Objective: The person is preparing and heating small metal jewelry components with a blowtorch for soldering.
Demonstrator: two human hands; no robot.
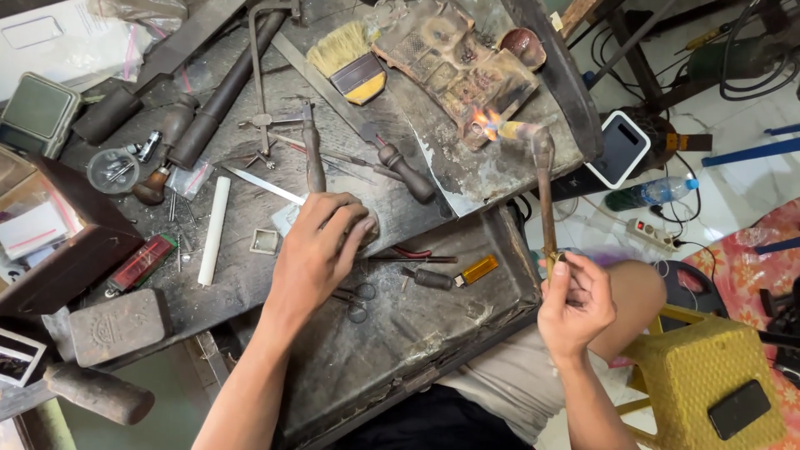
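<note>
My right hand [575, 302] grips the lower end of a long metal torch [546, 200] that points up over the bench. Its orange flame [486, 122] plays on the near corner of a charred, blackened block [454, 62]. My left hand [321, 250] lies palm down on the dark workbench [467, 179], fingers curled over something I cannot make out. A thin steel blade [262, 184] and a wooden-handled tool [313, 158] lie just beyond its fingertips. A white stick [213, 231] and a small square frame [265, 241] sit to its left.
A brush [350, 60], files and a saw frame [262, 75] crowd the bench top. The open drawer [467, 325] holds small scissors [354, 300], a dark-handled tool and an amber piece. A yellow stool [696, 367] with a phone [738, 408] stands at right. A water bottle lies on the floor.
</note>
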